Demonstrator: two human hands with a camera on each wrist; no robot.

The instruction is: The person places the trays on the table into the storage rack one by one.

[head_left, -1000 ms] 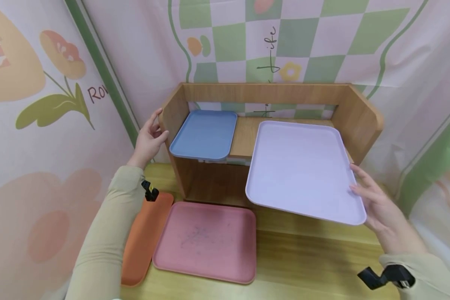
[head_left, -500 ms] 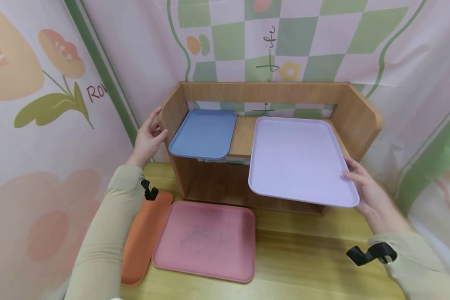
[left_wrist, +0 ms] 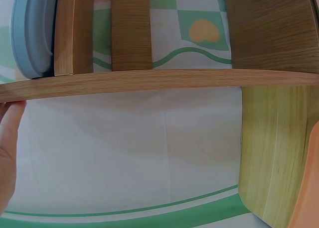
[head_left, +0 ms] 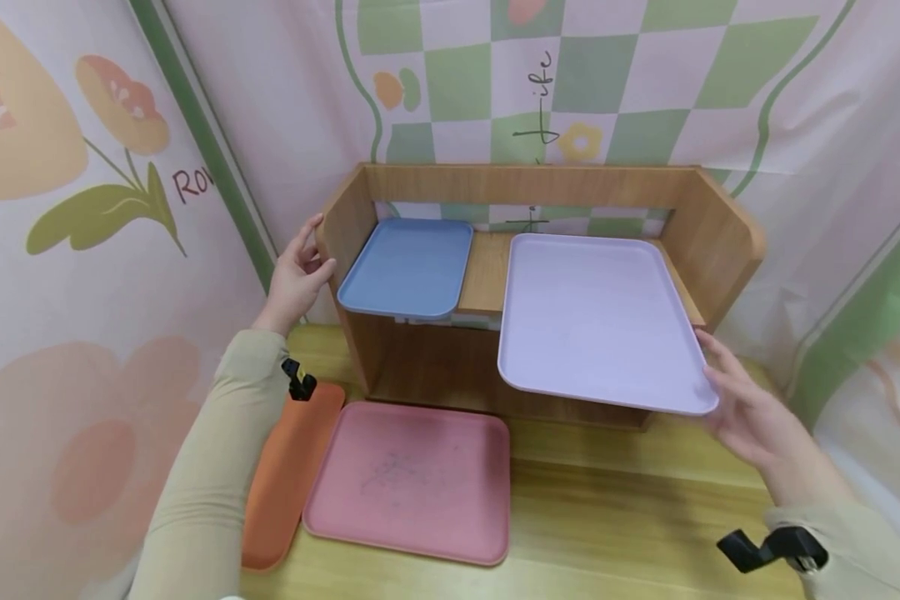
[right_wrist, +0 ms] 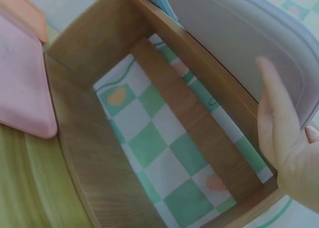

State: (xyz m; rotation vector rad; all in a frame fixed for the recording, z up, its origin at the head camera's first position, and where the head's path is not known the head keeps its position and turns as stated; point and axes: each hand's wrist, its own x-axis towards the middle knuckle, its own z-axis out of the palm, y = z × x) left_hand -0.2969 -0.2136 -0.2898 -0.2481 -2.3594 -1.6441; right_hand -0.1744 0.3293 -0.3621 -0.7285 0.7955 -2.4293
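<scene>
A lavender tray (head_left: 600, 321) lies over the right part of the wooden shelf unit's upper board, its front sticking out past the edge. My right hand (head_left: 753, 412) is at the tray's front right edge, thumb by the rim. In the right wrist view, its straight fingers (right_wrist: 279, 103) lie along the tray's underside. With its fingertips, my left hand (head_left: 296, 279) touches the outer face and front edge of the shelf unit's left side panel (left_wrist: 164, 81). On the same upper board, at the left, sits a smaller blue tray (head_left: 412, 267).
A pink tray (head_left: 412, 483) lies on the wooden table (head_left: 607, 517) before the shelf unit (head_left: 525, 185). Left of it is a long orange tray (head_left: 288, 483), partly hidden by the left sleeve. Printed curtains (head_left: 285, 83) hang close behind and on both sides.
The lavender tray has moved back and left onto the upper board, then stayed there. My right hand followed it, then shifted outward along its edge. The left hand stays put.
</scene>
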